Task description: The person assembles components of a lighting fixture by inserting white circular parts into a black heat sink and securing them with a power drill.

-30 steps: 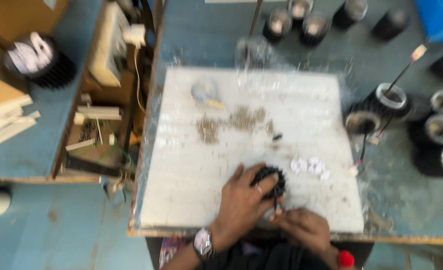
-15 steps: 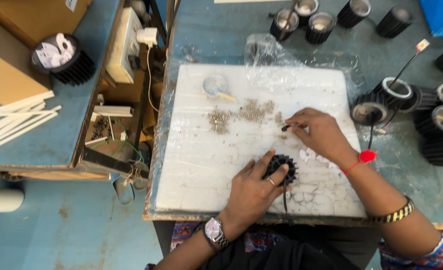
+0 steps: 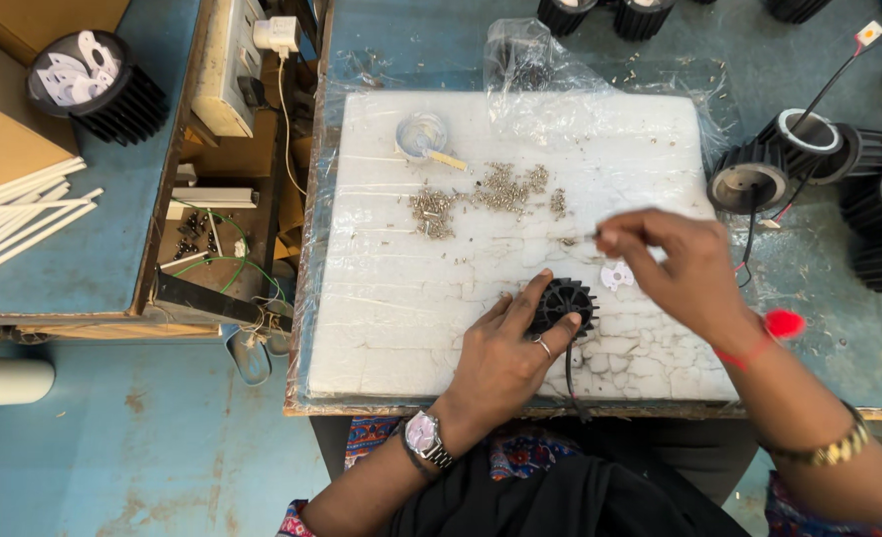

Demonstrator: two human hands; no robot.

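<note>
A white, crackle-veined work board [image 3: 441, 328] under clear plastic film lies on a dull blue-green bench [image 3: 819, 348]. A black ribbed round part [image 3: 563, 303] sits on the board, beside silvery-grey loose screws [image 3: 481, 199] and small white cut-out discs [image 3: 616, 273]. More black ribbed housings [image 3: 749, 174] have pale grey rims, with red and black wires. The left hand [image 3: 505, 358] wears a silver ring and a silver watch with a pinkish face [image 3: 423, 436]. The right hand [image 3: 675, 264] wears a red thread and a gold bangle [image 3: 829, 449].
</note>
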